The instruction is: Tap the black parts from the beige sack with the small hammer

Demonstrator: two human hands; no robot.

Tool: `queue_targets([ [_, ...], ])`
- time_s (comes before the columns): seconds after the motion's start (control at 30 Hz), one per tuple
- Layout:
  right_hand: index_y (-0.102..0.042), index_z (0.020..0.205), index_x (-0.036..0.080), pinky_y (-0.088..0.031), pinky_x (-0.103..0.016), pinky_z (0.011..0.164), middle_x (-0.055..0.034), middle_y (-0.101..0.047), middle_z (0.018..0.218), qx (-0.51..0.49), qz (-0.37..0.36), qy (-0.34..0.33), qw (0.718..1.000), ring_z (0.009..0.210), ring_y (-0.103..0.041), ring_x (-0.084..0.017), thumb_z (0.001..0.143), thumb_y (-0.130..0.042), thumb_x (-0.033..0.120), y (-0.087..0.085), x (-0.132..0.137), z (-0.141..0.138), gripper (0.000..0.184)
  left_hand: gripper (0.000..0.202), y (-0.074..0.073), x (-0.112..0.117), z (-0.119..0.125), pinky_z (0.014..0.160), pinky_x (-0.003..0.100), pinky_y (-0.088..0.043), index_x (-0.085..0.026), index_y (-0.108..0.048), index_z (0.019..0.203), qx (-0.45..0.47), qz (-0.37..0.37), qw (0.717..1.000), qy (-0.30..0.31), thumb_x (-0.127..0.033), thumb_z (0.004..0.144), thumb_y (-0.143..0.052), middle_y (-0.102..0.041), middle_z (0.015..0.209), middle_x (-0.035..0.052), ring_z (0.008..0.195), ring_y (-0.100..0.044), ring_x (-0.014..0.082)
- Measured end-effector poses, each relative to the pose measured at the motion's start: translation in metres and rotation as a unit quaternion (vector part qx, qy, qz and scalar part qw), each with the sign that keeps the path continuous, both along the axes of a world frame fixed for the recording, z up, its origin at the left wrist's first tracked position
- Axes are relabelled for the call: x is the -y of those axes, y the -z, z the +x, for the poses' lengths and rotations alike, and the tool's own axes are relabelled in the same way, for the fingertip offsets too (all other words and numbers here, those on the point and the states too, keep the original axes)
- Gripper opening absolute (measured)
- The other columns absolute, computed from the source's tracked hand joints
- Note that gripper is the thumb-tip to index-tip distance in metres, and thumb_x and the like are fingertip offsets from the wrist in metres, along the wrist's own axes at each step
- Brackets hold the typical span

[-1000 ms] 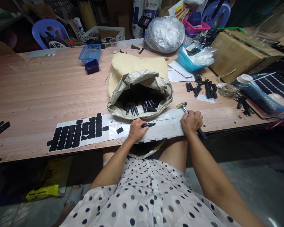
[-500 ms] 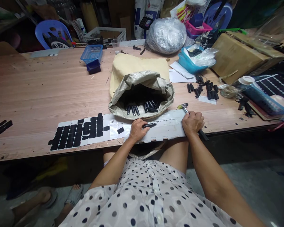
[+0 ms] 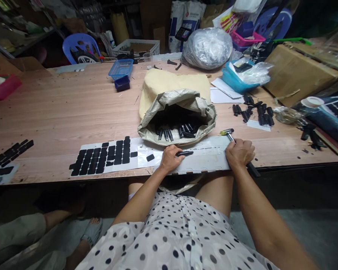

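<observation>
My left hand (image 3: 170, 159) is closed round a slim black stick-like part (image 3: 185, 153) and rests on a long white sheet (image 3: 205, 155) at the table's near edge. My right hand (image 3: 239, 153) grips the black handle of a small hammer (image 3: 229, 133) whose metal head, with a yellow tip, points away from me. Just beyond both hands an open woven sack (image 3: 178, 112) lies on the table, holding several more black parts. To the left, the sheet carries rows of black rectangular pads (image 3: 104, 157).
A heap of black parts (image 3: 253, 111) lies right of the sack. Blue baskets (image 3: 121, 69), a blue tray (image 3: 236, 80), a cardboard box (image 3: 298, 73) and a plastic bag (image 3: 207, 48) stand farther back. More black pads (image 3: 9, 153) lie far left. Another person's leg and foot (image 3: 45, 225) show under the table.
Both hands have kept their hold and place on the sheet. The view has swung a little left and down, and another person's leg has come into sight under the table.
</observation>
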State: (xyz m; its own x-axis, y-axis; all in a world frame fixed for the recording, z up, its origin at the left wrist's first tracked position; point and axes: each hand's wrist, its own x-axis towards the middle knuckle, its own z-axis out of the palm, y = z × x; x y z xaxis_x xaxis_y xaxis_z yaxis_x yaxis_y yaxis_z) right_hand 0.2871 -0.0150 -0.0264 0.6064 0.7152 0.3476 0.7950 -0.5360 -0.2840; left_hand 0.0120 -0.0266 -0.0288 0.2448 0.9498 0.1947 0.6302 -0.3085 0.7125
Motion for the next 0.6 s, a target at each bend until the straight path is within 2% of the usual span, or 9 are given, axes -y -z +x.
queue_targets([
  [0.27,-0.071,0.105,0.015,-0.04,-0.04,0.078,-0.0162,-0.057,0.108,-0.018,-0.029,-0.006,0.999,0.101,-0.051,-0.03,0.09,-0.048,0.026,-0.004,0.001,0.0,0.03,0.017,0.001,0.0,0.0,0.086,0.036,-0.054,-0.022,-0.077,0.091,0.004,0.014,1.0,0.001,-0.019,0.075,-0.079,-0.066,0.085,0.0017,0.086,-0.064,0.0199],
  [0.5,-0.07,0.099,0.016,-0.042,-0.043,0.085,-0.0163,-0.06,0.108,-0.07,-0.021,0.008,0.997,0.103,-0.053,-0.031,0.089,-0.045,0.026,-0.012,-0.003,0.001,0.029,0.016,0.002,-0.004,-0.004,0.086,0.036,-0.053,-0.022,-0.076,0.089,0.007,0.014,1.0,0.006,-0.019,0.074,-0.079,-0.065,0.083,0.0012,0.083,-0.063,0.0197],
  [0.6,-0.068,0.098,0.016,-0.044,-0.043,0.087,-0.018,-0.063,0.109,-0.11,0.009,0.012,0.994,0.102,-0.055,-0.03,0.089,-0.043,0.028,-0.02,0.008,0.002,0.029,0.015,0.002,-0.005,-0.004,0.086,0.035,-0.054,-0.023,-0.076,0.089,0.018,0.003,1.0,0.008,-0.019,0.074,-0.078,-0.065,0.083,0.0011,0.081,-0.063,0.019],
])
